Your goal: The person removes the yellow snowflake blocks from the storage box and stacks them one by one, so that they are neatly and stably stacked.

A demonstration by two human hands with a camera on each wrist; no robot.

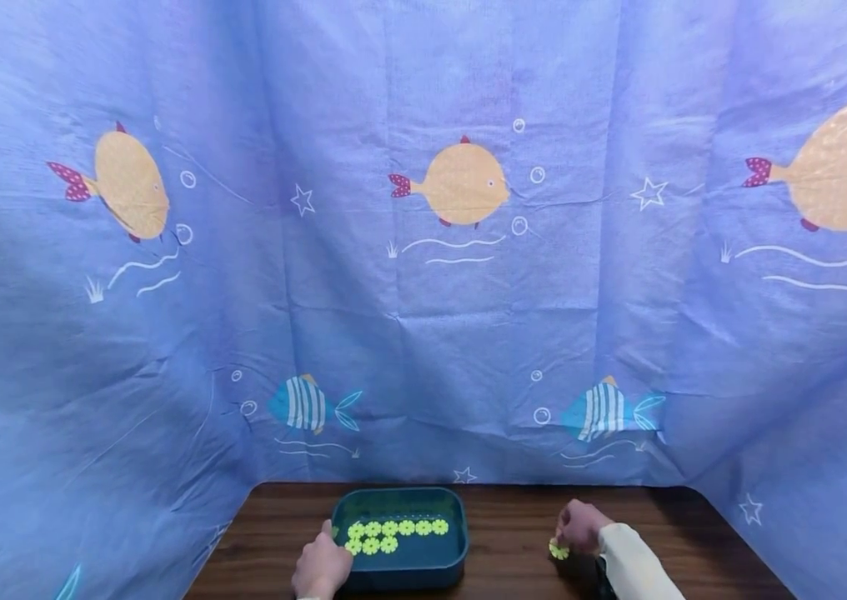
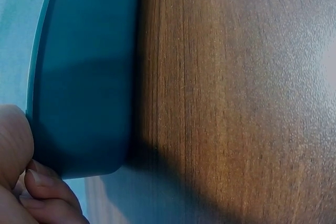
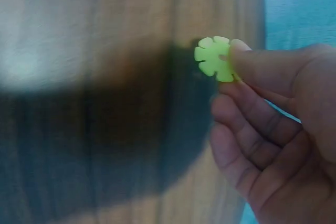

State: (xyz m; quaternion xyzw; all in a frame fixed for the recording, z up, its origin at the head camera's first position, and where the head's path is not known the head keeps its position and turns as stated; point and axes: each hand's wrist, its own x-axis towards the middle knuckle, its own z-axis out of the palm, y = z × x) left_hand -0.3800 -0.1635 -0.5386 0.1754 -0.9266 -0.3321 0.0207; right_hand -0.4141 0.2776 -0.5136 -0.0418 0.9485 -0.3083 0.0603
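My right hand (image 1: 583, 527) pinches a yellow-green notched plastic disc (image 3: 212, 59), shaped like a flower, between thumb and finger. In the right wrist view the disc's notched edge sticks out past the thumb, over the brown wooden surface. At the left, my left hand (image 1: 321, 567) grips the rim of a dark teal plastic bin (image 1: 412, 578) near its left side. The left wrist view has the left thumb and curled fingers at the bin's corner. Inside the bin, several matching discs (image 1: 389, 528) lie in two rows, the back row longer than the front one.
Both hands work over a dark wooden table (image 1: 509, 521). A blue curtain (image 1: 453, 333) printed with fish surrounds the table at the back and both sides. The bin stands left of the right hand, with bare wood between them.
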